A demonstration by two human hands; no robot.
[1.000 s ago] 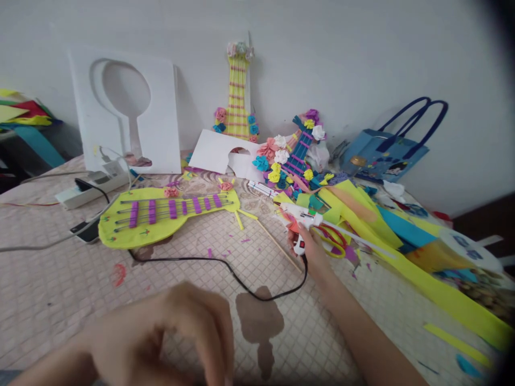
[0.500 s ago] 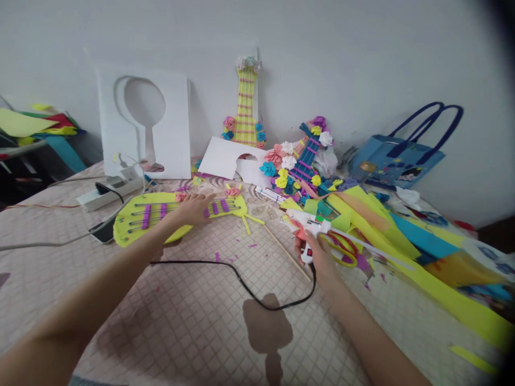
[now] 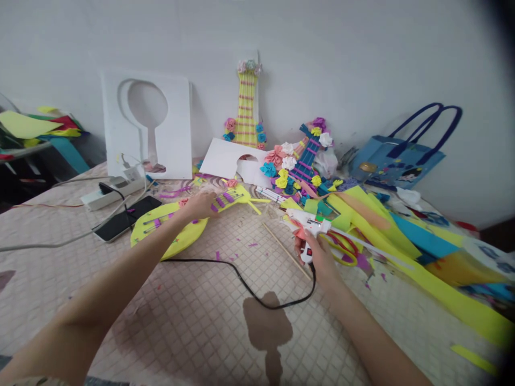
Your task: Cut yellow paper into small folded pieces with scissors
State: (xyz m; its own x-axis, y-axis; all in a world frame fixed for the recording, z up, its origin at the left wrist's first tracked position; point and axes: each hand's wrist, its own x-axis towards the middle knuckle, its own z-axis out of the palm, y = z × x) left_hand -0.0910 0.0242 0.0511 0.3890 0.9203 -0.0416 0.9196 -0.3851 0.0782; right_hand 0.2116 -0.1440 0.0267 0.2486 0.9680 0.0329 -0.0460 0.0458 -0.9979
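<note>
The yellow guitar (image 3: 187, 238) is flat and bright, with a fat round end and a thin neck. Thin dark strings run along it, with purple bars across them. Small pink flowers sit on its edge, and yellow strips poke out from the tip. It is on the table (image 3: 193, 316), a bit past eight o'clock from the middle of the view, with its neck pointing to two o'clock.

The left hand (image 3: 201, 206) is on top of the neck, touching it. Its fingertips are hidden, so I cannot tell if it pinches the guitar or just rests there.

The right hand (image 3: 316, 249), at four o'clock, has its fingers wrapped around the handle of a white glue gun (image 3: 317, 225). The gun's nose points to ten o'clock. A black cord (image 3: 245, 287) hangs from the handle and runs toward the guitar. A wooden stick (image 3: 281, 244) lies between the guitar and the gun.
</note>
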